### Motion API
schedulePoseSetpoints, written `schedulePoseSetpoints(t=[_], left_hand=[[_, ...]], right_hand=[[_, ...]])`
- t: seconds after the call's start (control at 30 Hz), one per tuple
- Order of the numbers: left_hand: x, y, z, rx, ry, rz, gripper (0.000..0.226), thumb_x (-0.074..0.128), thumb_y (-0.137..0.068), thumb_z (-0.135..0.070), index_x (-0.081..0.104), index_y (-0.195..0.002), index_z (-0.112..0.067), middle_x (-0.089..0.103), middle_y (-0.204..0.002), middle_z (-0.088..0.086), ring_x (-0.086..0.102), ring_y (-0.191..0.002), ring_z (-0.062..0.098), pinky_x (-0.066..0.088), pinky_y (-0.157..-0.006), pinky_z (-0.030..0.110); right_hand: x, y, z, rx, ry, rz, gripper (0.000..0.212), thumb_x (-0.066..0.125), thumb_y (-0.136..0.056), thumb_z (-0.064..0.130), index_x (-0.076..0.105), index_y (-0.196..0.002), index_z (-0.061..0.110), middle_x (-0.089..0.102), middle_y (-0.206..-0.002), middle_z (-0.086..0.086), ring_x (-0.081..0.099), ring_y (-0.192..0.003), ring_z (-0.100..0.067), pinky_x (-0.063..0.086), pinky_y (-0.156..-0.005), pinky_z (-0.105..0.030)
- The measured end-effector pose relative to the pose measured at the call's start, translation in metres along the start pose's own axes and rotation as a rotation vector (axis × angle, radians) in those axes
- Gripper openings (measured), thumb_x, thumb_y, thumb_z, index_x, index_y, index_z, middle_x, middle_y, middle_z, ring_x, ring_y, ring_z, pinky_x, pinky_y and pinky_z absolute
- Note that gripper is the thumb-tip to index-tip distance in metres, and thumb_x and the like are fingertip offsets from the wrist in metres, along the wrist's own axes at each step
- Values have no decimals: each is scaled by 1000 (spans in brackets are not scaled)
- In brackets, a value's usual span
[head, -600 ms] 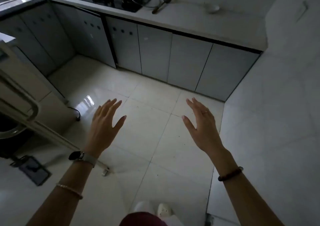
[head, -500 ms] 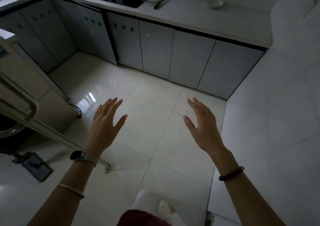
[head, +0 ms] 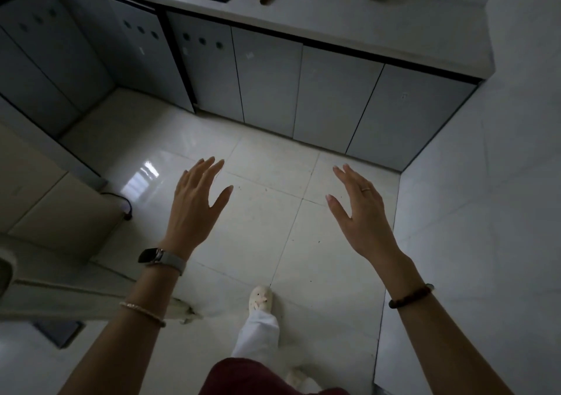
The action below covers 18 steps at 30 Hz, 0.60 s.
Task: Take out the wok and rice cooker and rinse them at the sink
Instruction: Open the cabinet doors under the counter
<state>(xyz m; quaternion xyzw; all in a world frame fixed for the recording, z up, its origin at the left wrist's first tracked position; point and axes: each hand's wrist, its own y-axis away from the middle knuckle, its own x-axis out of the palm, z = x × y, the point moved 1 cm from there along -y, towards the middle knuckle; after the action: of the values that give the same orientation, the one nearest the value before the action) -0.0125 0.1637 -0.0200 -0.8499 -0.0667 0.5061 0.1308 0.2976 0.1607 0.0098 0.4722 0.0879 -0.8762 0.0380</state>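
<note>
my left hand (head: 194, 209) and right hand (head: 361, 212) hang open, empty; cupboard doors (head: 267, 82) lie straight ahead, equally near both. no wok or rice cooker in sight.

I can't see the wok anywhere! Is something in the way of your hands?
No wok or rice cooker shows. The left hand and right hand hang open above the floor tiles; ahead, the cabinet doors are shut, so they would block anything stored inside.

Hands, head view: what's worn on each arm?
No sleeves. Left hand: smartwatch with dark face and grey band at the wrist, thin pale beaded bracelet up the forearm. Right hand: gold ring, dark brown bead bracelet at the wrist.
</note>
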Motion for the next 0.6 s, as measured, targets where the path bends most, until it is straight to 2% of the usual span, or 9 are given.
schedulePoseSetpoints(t=[0.2,0.4,0.6], left_hand=[[7,-83,32,-37,64,-20,53,48,-96,-42,42,-143,-17,41,-150,6,31,-142,23,27,-115,51],[13,-151,57,-25,87,2,56,45,-96,-46,42,-143,-16,42,-149,7,31,-142,24,28,-115,53],[23,-206,77,-21,89,6,52,50,-96,-40,43,-142,-16,43,-148,7,32,-142,23,27,-115,52]], right_hand=[[16,-81,7,38,-10,-15,54,34,-97,49,28,-147,30,25,-156,5,23,-143,-13,24,-117,-45],[22,-142,7,72,-21,-45,52,40,-98,44,28,-146,30,27,-155,5,25,-142,-13,26,-116,-47],[27,-203,-2,66,-8,-36,52,38,-98,46,28,-146,31,25,-156,6,25,-142,-13,26,-116,-45]])
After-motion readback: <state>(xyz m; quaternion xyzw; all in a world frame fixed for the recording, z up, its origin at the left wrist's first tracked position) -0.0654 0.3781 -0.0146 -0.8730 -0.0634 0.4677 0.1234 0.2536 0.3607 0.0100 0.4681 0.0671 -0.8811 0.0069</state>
